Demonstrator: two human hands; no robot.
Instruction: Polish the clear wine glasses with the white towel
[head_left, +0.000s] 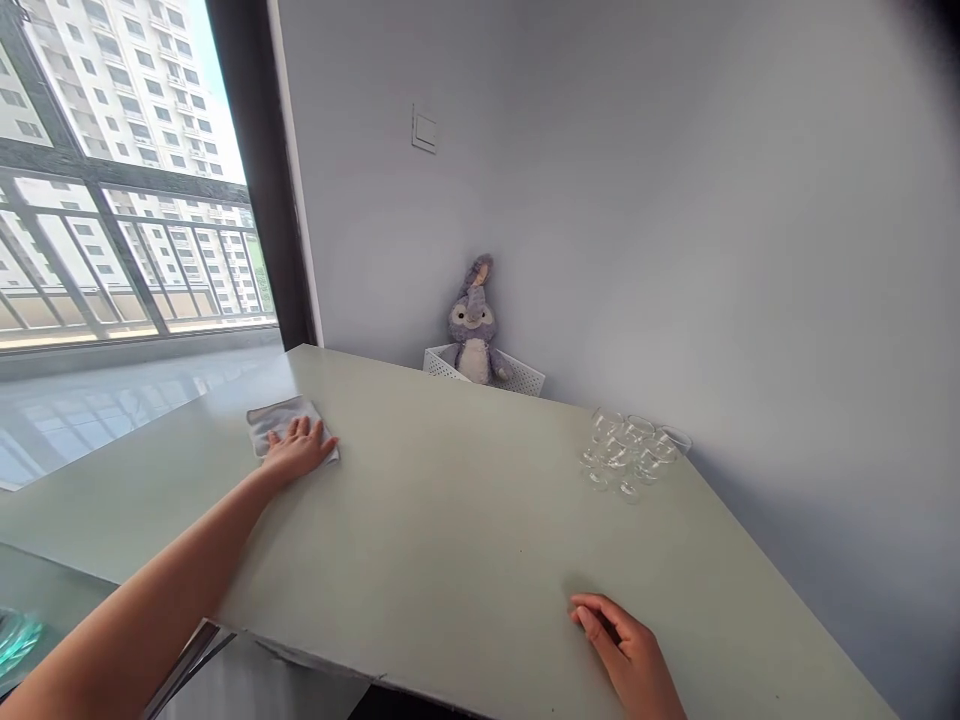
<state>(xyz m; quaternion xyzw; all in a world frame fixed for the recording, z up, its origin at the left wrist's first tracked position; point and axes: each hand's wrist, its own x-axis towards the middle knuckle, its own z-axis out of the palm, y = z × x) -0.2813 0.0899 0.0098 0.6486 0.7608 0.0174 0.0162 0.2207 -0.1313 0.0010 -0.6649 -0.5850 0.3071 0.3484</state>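
Left grip (298, 450) is spread flat, holding nothing closed, pressing a grey cloth (274, 422) onto the bench (450, 530); right grip (619, 645) rests empty, loosely curled, near the edge. I've got stemmed glasses (630, 452) still clustered by the wall.

From my remote feed, the surface here is a pale sage-green table (450, 520) sitting right up against a grey wall (750, 300), with a slightly scuffed front edge. Over on the left of my view, a folded grey cloth (279, 420) lies flat on it. Well apart from that, a tight bunch of clear stemmed glasses (626, 452) stands near the wall. Can't really count them from here, honestly.
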